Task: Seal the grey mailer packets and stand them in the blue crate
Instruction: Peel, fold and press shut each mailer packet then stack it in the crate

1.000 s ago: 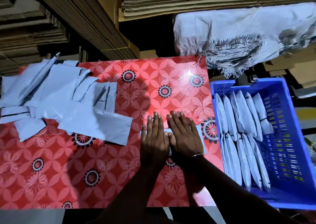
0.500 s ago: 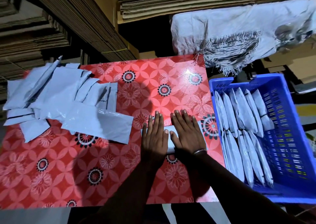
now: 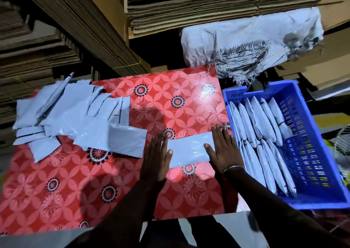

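Stacked flat cardboard (image 3: 217,7) walls in your glossy red floral tabletop (image 3: 66,187), with the blue crate (image 3: 320,153) just beside its right edge and loose mailers (image 3: 75,123) heaped at the left. Your left hand (image 3: 156,158) and right hand (image 3: 223,151) press flat, fingers straight, on the two ends of one grey mailer packet (image 3: 187,149) lying near the crate. It looks light, limp and slick, so judge it best pinched along a long edge and stood beside the packets in the crate (image 3: 259,134).

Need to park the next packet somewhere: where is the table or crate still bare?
Bare cloth lies near-left, between the unsealed pile and the table's near edge, and at the far middle between pile and blue crate. The crate's right half is free; its left holds standing packets. Crowded: the left hand and right hand press a packet.
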